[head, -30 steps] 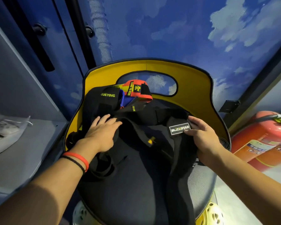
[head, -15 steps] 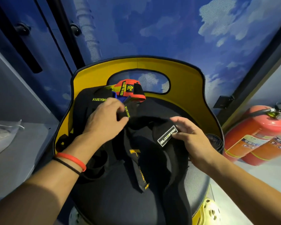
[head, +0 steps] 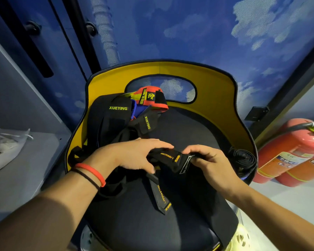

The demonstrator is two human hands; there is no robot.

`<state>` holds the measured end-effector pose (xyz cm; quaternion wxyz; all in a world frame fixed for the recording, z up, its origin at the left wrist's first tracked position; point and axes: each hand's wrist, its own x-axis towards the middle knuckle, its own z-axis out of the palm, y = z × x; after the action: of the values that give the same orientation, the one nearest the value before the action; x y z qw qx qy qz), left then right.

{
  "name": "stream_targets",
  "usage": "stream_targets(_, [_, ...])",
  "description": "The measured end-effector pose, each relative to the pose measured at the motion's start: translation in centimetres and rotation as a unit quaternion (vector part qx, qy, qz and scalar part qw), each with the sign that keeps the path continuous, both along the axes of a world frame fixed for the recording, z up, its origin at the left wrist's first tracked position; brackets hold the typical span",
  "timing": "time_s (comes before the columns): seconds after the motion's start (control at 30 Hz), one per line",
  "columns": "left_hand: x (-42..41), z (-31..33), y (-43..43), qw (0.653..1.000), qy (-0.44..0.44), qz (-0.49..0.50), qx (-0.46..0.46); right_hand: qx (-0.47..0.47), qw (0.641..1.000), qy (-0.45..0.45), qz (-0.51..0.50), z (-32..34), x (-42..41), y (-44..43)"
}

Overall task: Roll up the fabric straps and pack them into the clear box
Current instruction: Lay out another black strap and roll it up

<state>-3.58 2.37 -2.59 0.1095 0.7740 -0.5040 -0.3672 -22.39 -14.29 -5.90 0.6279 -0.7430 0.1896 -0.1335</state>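
Note:
A pile of black fabric straps lies on the dark seat of a yellow-backed chair [head: 216,84]. Both hands hold one black strap with yellow lettering [head: 170,157] above the seat's middle. My left hand [head: 134,156] grips its left part, thumb underneath. My right hand [head: 208,160] pinches the end that carries a small label patch. A loose tail of the strap [head: 160,196] hangs toward me. Black straps marked XUEYING [head: 116,115] and a red, yellow and blue strap [head: 149,100] lie at the back left. A rolled black strap [head: 243,160] sits at the seat's right edge. No clear box is visible.
Two red fire extinguishers [head: 294,153] lie on the floor to the right. A grey shelf [head: 34,160] with a pale shoe [head: 4,147] is on the left. A blue cloud-patterned wall stands behind the chair.
Both hands have come together toward the middle of the seat and lifted the black strap between them. My left hand left the pile at the back left.

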Motion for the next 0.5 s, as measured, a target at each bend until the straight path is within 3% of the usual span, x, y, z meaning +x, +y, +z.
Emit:
stream_targets(0.1, [-0.1, -0.7, -0.5, 0.989, -0.079, 0.076, -0.099, 0.034, 0.999, 0.011, -0.012, -0.4, 0.7, 0.1])
stream_targets(0.3, [3.9, 0.4, 0.8, 0.896, -0.211, 0.327, -0.215, 0.096, 0.979, 0.085, -0.16, -2.4, 0.2, -1.8])
stream_targets(0.4, [4.4, 0.4, 1.8, 0.925, -0.154, 0.276, -0.211, 0.135, 0.97, 0.092, -0.179, -2.5, 0.1, -2.4])
stream_targets(0.5, [3.0, -0.6, 1.1, 0.948, -0.116, 0.213, -0.206, 0.084, 0.972, 0.079, -0.202, -2.5, 1.3, -2.4])
